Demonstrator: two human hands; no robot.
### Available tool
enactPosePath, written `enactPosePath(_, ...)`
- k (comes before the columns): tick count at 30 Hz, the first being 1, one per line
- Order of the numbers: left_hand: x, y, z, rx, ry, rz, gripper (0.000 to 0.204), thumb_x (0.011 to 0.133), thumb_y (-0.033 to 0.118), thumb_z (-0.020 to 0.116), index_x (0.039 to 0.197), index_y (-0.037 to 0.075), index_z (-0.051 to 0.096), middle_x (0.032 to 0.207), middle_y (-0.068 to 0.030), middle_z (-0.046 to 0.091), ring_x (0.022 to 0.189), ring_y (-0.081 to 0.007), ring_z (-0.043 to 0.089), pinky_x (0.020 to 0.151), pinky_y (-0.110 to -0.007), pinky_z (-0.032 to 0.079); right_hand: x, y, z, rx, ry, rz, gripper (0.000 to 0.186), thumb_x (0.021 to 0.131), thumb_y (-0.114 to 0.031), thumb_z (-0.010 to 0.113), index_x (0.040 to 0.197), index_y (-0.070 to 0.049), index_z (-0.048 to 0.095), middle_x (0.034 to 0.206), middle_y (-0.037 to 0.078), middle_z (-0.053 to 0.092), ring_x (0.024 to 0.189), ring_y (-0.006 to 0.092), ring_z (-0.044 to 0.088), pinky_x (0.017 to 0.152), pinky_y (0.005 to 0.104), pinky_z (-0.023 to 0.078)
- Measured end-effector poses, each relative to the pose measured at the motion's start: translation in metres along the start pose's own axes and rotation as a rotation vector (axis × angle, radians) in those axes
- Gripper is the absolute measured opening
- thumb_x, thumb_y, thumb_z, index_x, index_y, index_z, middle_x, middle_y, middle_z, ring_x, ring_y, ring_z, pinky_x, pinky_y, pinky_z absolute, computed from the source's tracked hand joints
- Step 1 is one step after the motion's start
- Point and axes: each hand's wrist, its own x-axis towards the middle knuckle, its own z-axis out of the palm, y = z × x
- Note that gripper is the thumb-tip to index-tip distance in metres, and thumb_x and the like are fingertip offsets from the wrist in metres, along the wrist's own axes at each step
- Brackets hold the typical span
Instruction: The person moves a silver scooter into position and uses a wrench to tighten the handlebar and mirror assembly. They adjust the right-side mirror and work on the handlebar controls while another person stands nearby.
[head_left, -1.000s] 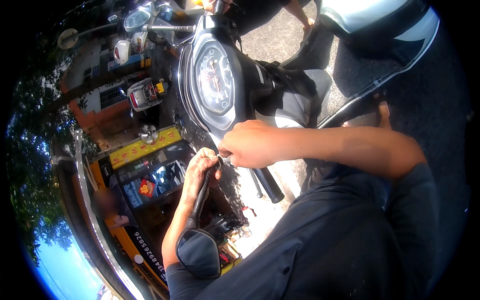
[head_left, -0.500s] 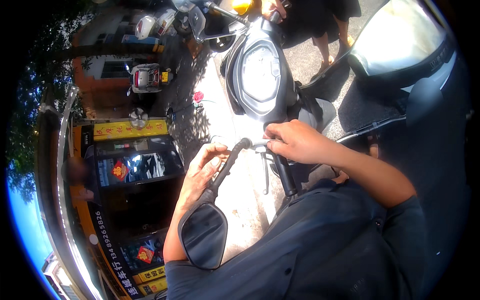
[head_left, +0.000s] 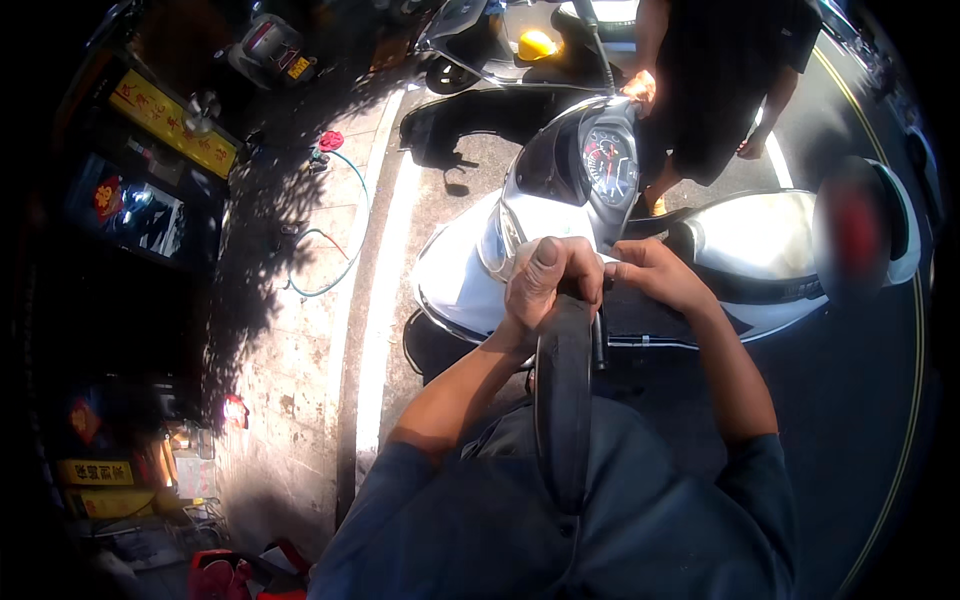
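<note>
A white scooter stands in front of me, its round-dialled instrument panel facing up. My left hand is closed at the top end of a black rear-view mirror, thumb uppermost; the mirror's stem is hidden inside the hand. That mirror hangs toward my body and shows nearly edge-on. Close beside, my right hand has thumb and fingers together at the handlebar's white cover, and what they pinch is hidden. Below them the black handlebar grip shows in part.
Another person's hand rests on the handlebar's far end. The scooter's seat lies to the right. Beyond stands another scooter with a yellow part. A thin hose curls over the pavement at left, near shopfronts.
My view has swung, so the scooter's front and the road now show more. My left hand has gone from open fingers beside the mirror stem to a closed grip; the right stays at the handlebar.
</note>
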Motion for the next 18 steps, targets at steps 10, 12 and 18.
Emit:
enactPosePath(10, 0.002, 0.019, -0.004, 0.214, -0.112, -0.046, 0.079, 0.097, 0.072, 0.033, 0.083, -0.001, 0.060, 0.067, -0.0091, 0.057, 0.053, -0.0116, 0.058, 0.048, -0.022, 0.043, 0.002, 0.017, 0.017, 0.059, 0.013, -0.065, 0.029, 0.096, -0.029, 0.064, 0.086, -0.002, 0.062, 0.071, -0.003, 0.051, 0.066, 0.0060, 0.045, 0.059, 0.0264, 0.037)
enactPosePath(12, 0.011, 0.024, -0.013, 0.237, -0.263, -0.091, 0.082, 0.092, 0.078, 0.038, 0.086, -0.001, 0.059, 0.074, -0.0099, 0.059, 0.052, -0.0109, 0.057, 0.049, -0.022, 0.045, -0.004, 0.005, 0.017, -0.002, 0.063, -0.036, 0.030, 0.096, -0.029, 0.065, 0.086, -0.001, 0.062, 0.072, -0.001, 0.053, 0.068, 0.0069, 0.047, 0.062, 0.0270, 0.038)
enactPosePath(18, 0.006, -0.003, -0.003, 0.007, -0.059, -0.005, 0.073, 0.098, 0.069, 0.039, 0.082, 0.002, 0.060, 0.069, -0.0055, 0.056, 0.059, -0.0100, 0.055, 0.059, -0.022, 0.041, -0.008, 0.014, 0.023, 0.005, 0.150, -0.053, 0.029, 0.095, -0.028, 0.064, 0.089, 0.000, 0.064, 0.074, 0.000, 0.054, 0.071, 0.0088, 0.049, 0.066, 0.0280, 0.041)
